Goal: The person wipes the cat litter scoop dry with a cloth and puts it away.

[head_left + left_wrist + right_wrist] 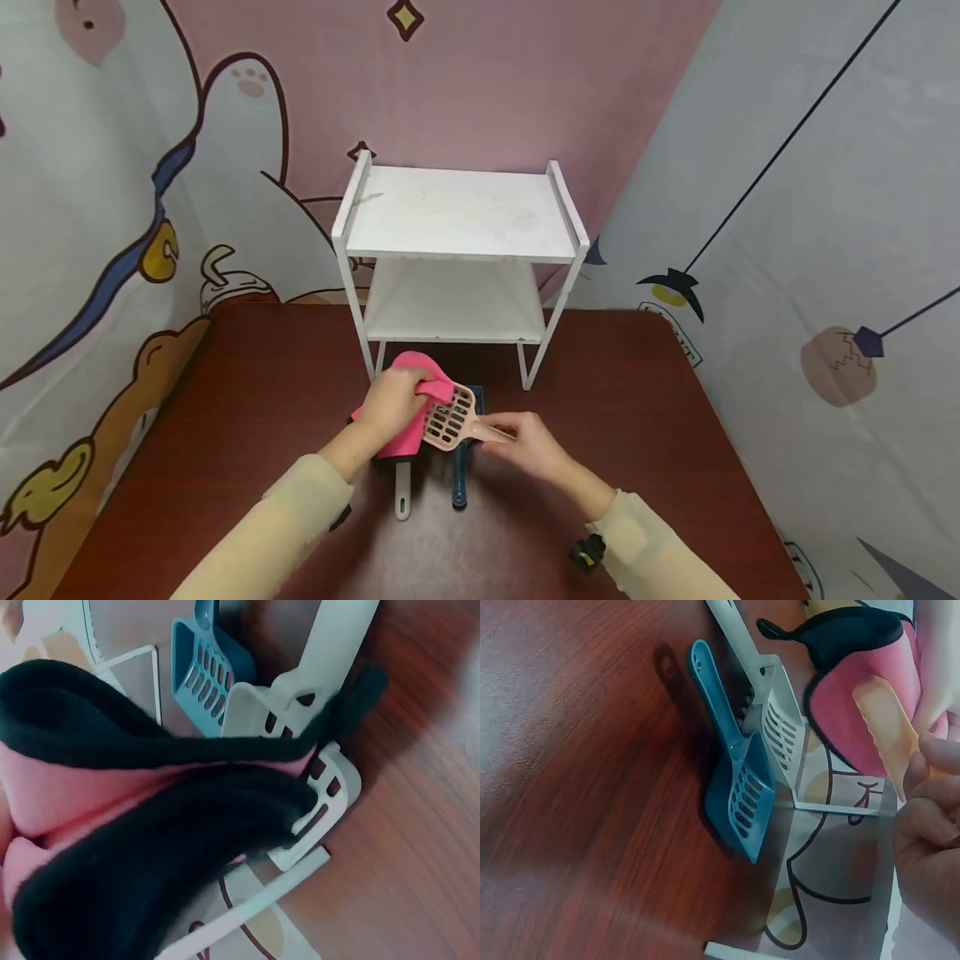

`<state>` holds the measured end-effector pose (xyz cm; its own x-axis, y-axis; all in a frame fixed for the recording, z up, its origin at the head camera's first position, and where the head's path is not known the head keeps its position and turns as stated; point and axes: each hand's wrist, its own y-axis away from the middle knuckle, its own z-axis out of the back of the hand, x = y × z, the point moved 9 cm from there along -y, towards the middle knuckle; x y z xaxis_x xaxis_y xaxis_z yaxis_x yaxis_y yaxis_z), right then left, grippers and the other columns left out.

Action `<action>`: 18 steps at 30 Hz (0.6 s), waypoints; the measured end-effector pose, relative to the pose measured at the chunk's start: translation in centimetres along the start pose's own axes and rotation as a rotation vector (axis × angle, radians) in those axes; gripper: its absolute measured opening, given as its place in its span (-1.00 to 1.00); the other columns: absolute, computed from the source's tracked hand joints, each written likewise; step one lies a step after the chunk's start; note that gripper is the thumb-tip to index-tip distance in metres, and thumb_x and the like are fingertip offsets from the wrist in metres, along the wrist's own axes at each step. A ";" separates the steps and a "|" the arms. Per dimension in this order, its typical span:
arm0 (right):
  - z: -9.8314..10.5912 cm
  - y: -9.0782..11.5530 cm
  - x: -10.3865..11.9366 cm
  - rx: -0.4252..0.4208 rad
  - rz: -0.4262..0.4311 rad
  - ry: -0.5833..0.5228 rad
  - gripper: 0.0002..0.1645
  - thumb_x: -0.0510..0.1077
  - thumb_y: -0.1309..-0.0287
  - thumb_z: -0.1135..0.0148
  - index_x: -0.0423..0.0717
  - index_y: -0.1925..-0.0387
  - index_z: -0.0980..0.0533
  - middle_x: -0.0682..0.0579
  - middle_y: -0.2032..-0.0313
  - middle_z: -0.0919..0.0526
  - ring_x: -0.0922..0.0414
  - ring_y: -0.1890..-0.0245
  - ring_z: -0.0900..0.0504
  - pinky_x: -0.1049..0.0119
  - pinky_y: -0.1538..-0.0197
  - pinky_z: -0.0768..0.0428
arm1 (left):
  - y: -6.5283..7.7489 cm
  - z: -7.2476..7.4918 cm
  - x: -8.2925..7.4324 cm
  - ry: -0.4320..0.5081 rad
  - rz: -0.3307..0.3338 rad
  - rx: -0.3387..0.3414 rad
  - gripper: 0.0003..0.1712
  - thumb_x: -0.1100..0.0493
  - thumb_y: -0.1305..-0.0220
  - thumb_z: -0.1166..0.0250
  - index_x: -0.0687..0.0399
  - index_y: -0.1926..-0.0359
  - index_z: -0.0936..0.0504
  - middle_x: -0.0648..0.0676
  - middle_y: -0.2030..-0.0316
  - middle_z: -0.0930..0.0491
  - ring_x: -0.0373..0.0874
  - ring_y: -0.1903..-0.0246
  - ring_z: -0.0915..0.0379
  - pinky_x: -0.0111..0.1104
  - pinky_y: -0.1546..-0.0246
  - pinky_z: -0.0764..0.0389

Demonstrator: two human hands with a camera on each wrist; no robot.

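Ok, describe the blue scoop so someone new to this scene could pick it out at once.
Find the white shelf on the brown table. In front of it, the head view shows the blue scoop just right of the white scoop, partly hidden by the peach scoop in the right hand. Only this one of the three scoops is blue.

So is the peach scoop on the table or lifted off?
Lifted off: the right hand pinches the peach scoop by its handle, and it covers part of the blue scoop in the head view.
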<state>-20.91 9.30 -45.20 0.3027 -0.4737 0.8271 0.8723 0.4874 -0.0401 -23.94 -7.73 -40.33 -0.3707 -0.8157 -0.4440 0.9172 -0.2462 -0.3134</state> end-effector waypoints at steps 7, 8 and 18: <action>0.3 1.0 -2.2 0.053 -0.096 -0.090 -0.62 -0.20 -0.10 -0.28 -0.31 0.04 -0.56 -0.22 0.30 -0.69 0.34 0.54 -0.49 0.48 0.51 -0.46 | 0.0 3.3 4.0 0.089 0.102 -0.101 -0.90 0.35 -0.02 -0.36 0.18 0.36 -0.68 0.13 0.44 -0.67 -0.12 0.54 -0.44 -0.38 0.51 -0.44; 0.3 1.1 -2.5 0.069 -0.110 -0.111 -0.61 -0.20 -0.13 -0.25 -0.32 0.02 -0.55 -0.24 0.33 -0.69 0.33 0.58 -0.48 0.47 0.56 -0.43 | 0.1 3.8 4.5 0.107 0.121 -0.109 -0.91 0.35 -0.02 -0.35 0.19 0.37 -0.68 0.13 0.46 -0.66 -0.13 0.56 -0.40 -0.39 0.53 -0.40; 0.3 0.9 -3.7 0.112 -0.188 -0.120 -0.62 -0.16 -0.32 0.00 -0.32 -0.03 -0.50 -0.29 0.49 -0.61 0.28 0.81 -0.25 0.40 0.70 -0.28 | 1.0 3.7 4.7 0.211 0.151 -0.064 -0.89 0.37 0.01 -0.33 0.19 0.37 -0.64 0.06 0.54 -0.53 -0.20 0.58 -0.23 -0.47 0.57 -0.26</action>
<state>-21.40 11.69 -48.12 0.0851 -0.4766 0.8750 0.8589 0.4802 0.1781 -24.23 -13.80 -39.62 -0.2590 -0.7121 -0.6526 0.9557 -0.0909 -0.2801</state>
